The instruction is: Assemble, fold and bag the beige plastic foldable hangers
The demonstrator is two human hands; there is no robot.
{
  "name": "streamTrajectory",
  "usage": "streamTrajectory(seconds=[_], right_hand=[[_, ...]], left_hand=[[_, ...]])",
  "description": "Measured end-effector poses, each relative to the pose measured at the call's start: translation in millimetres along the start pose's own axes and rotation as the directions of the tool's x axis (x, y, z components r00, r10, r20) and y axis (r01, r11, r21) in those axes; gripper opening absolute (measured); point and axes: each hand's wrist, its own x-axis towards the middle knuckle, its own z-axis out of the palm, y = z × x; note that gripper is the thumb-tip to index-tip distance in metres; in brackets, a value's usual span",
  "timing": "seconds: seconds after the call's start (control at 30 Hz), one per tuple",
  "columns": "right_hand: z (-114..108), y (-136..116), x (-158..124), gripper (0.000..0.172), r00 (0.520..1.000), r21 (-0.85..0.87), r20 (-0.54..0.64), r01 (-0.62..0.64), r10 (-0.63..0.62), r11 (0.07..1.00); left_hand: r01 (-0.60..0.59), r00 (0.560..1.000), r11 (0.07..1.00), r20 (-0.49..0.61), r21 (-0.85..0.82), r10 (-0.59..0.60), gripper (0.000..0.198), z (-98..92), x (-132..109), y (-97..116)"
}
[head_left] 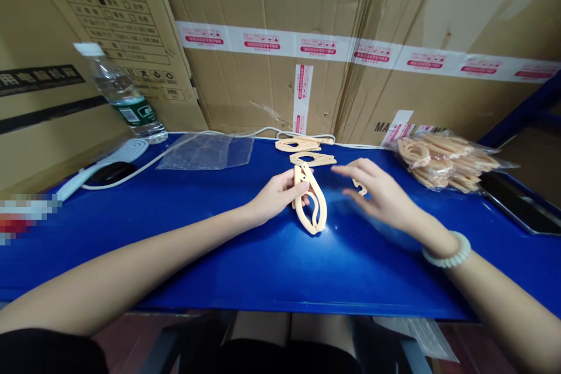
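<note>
My left hand [284, 191] grips a beige plastic folding hanger [322, 201] near its upper end, thumb across the front. The hanger is folded into a narrow leaf shape and points down toward me, just above the blue table [245, 269]. To its right, my right hand [379, 193] is slightly blurred, its index finger and thumb apart. Partly hidden by that hand is a small beige hook piece [360, 188]. Behind the held hanger lie another folded hanger [312, 159] and, farther back, more folded hanger pieces [298, 144].
Clear bags of beige hangers [447, 158] lie at the right beside a black phone [521, 201]. At the left are a water bottle [131, 99], a pale hairbrush [105, 163] and an empty plastic bag [208, 152]. Large cardboard boxes [263, 87] stand along the back edge.
</note>
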Motion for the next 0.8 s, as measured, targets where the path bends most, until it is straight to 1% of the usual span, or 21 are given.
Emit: streamTrajectory(seconds=[0.03, 0.07, 0.1, 0.17, 0.23, 0.33, 0.4, 0.47, 0.57, 0.63, 0.7, 0.8], right_hand=[[1.4, -12.0, 0.7, 0.038, 0.993, 0.018, 0.014, 0.119, -0.119, 0.993], [3.5, -23.0, 1.2, 0.035, 0.975, 0.028, 0.033, 0.219, -0.22, 0.975], [6.0, -32.4, 1.4, 0.028, 0.953, 0.024, 0.046, 0.297, -0.298, 0.955], [11.5, -44.1, 1.5, 0.02, 0.918, 0.006, 0.062, 0.392, -0.391, 0.92], [16.2, -47.0, 1.7, 0.02, 0.904, -0.021, 0.061, 0.425, -0.423, 0.905], [20.4, -43.2, 2.1, 0.022, 0.904, -0.081, 0.051, 0.428, -0.425, 0.9], [21.9, -40.4, 2.1, 0.022, 0.908, -0.132, 0.037, 0.419, -0.418, 0.898], [22.7, -39.0, 1.8, 0.021, 0.917, -0.183, 0.013, 0.394, -0.399, 0.901], [22.9, -38.5, 1.1, 0.019, 0.939, -0.235, -0.01, 0.331, -0.343, 0.914], [23.0, -38.1, 0.5, 0.02, 0.956, -0.256, 0.009, 0.284, -0.292, 0.924], [23.6, -37.6, -0.2, 0.022, 0.97, -0.275, 0.061, 0.241, -0.234, 0.931], [25.2, -37.2, -1.5, 0.022, 0.976, -0.295, 0.135, 0.202, -0.168, 0.934]], left_hand=[[-0.017, 1.0, 1.0, 0.008, 0.025, 0.017, 0.043, 1.1, -0.8, 0.9], [-0.031, 0.999, 0.998, 0.018, 0.049, 0.03, 0.04, 2.0, -1.5, 1.9], [-0.042, 0.999, 0.997, 0.029, 0.07, 0.04, 0.037, 2.8, -2.0, 2.9], [-0.054, 0.998, 0.993, 0.041, 0.104, 0.05, 0.034, 3.6, -2.6, 4.3], [-0.058, 0.998, 0.99, 0.041, 0.128, 0.053, 0.033, 3.8, -3.0, 5.0], [-0.053, 0.997, 0.988, 0.054, 0.148, 0.046, 0.032, 4.3, -4.2, 5.6], [-0.046, 0.996, 0.987, 0.077, 0.156, 0.034, 0.036, 4.8, -5.4, 6.0], [-0.05, 0.995, 0.984, 0.089, 0.174, 0.035, 0.039, 5.1, -6.6, 6.0], [-0.065, 0.995, 0.979, 0.081, 0.192, 0.05, 0.035, 4.9, -7.0, 4.8], [-0.058, 0.996, 0.983, 0.081, 0.176, 0.045, 0.036, 5.0, -6.7, 3.6], [-0.051, 0.995, 0.986, 0.087, 0.156, 0.037, 0.037, 5.5, -6.5, 2.6], [-0.049, 0.994, 0.987, 0.099, 0.152, 0.034, 0.04, 6.3, -6.8, 1.7]])
